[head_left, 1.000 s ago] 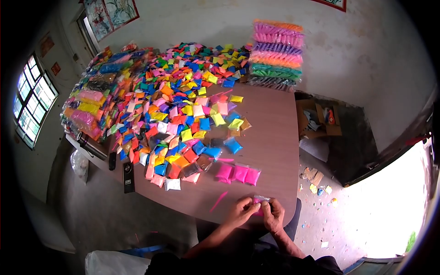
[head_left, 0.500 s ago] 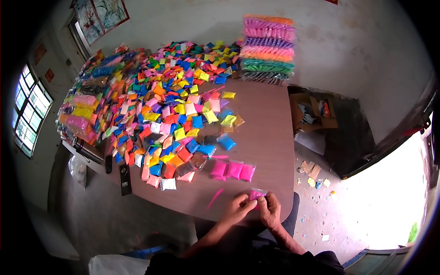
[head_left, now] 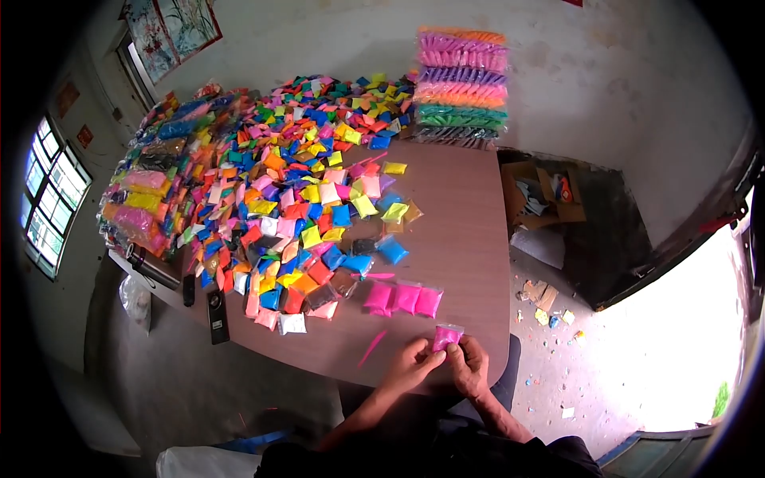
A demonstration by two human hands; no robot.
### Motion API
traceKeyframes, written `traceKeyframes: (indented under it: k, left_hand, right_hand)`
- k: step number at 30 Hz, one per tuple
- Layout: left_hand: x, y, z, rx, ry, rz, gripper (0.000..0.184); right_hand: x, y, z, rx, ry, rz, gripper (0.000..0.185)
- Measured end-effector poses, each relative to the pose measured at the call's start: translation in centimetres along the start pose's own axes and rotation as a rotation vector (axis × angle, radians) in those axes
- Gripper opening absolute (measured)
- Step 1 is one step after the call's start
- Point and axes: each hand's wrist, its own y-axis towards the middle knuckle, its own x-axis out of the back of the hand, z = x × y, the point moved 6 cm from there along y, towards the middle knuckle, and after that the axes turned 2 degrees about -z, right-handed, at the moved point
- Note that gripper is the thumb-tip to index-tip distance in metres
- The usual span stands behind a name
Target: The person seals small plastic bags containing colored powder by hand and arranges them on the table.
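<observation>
Between my two hands, at the table's front edge, is a small clear bag with bright pink contents [head_left: 448, 336]. The fingers of my left hand [head_left: 413, 366] pinch its left side. My right hand [head_left: 470, 366] grips the lower right side, with the thumb on the bag's front. Just beyond my hands several filled pink bags [head_left: 405, 299] lie in a row. A thin pink strip [head_left: 372, 348] rests on the table left of my left hand, and another pink strip [head_left: 378, 276] lies behind the row.
A big heap of small colourful bags [head_left: 279, 199] covers the left and back of the table [head_left: 466, 215]. Stacked packs of coloured strips [head_left: 460, 88] stand at the back right. A black remote-like object [head_left: 217, 315] and a dark cylinder [head_left: 155, 269] lie at the left edge. A cardboard box [head_left: 562, 199] is beyond the right side.
The pink bag is now more upright and shows more between my fingers. The whole view has shifted slightly, so the table appears further left. Both hands keep their hold.
</observation>
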Motion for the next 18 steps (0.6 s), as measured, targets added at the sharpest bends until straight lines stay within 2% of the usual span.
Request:
traceKeyframes:
  k: [2,4,8,13,18]
  left_hand:
    - [-0.1,0.0,0.0,-0.002,0.057,0.015,0.015]
    - [-0.1,0.1,0.7,0.017,-0.110,-0.005,0.015]
    - [0.7,-0.1,2.0,0.076,-0.127,0.018,0.016]
    - [-0.2,-0.1,-0.3,0.059,-0.125,0.002,0.017]
    - [0.4,0.3,2.5,0.081,-0.130,-0.037,0.018]
  right_hand:
    - [-0.1,0.0,-0.1,-0.010,0.003,0.007,0.025]
    - [-0.3,-0.1,0.0,-0.019,0.005,0.014,0.024]
    - [-0.5,-0.3,0.2,-0.013,-0.026,0.075,0.022]
    - [0.0,-0.2,-0.2,0.017,-0.042,0.068,0.024]
    - [-0.4,-0.2,-0.1,-0.011,-0.031,0.106,0.024]
